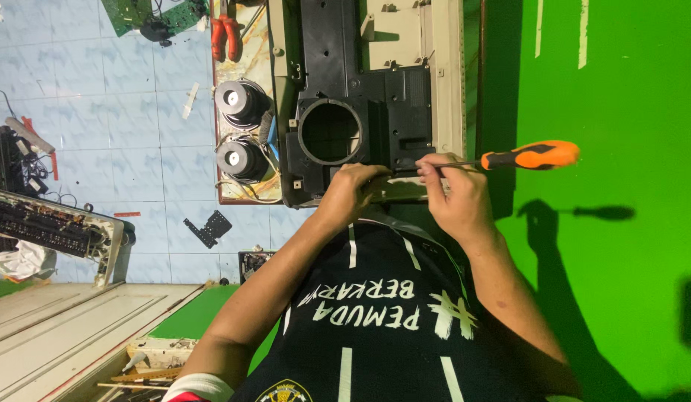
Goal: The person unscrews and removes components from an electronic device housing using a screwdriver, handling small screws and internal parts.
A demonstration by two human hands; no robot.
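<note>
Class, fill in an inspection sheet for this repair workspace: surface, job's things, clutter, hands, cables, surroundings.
surface: green mat, bare at right apart from shadows.
job's things: black housing with a round opening; orange-handled screwdriver, tip at the housing.
clutter: two speakers; red pliers; green circuit board; black bracket.
hands: left hand curled at the housing's edge; right hand pinches the screwdriver shaft.
cables: wires beside the speakers; dark leads on the floor.
surroundings: pale blue tiled floor; opened device; white panel.
</note>
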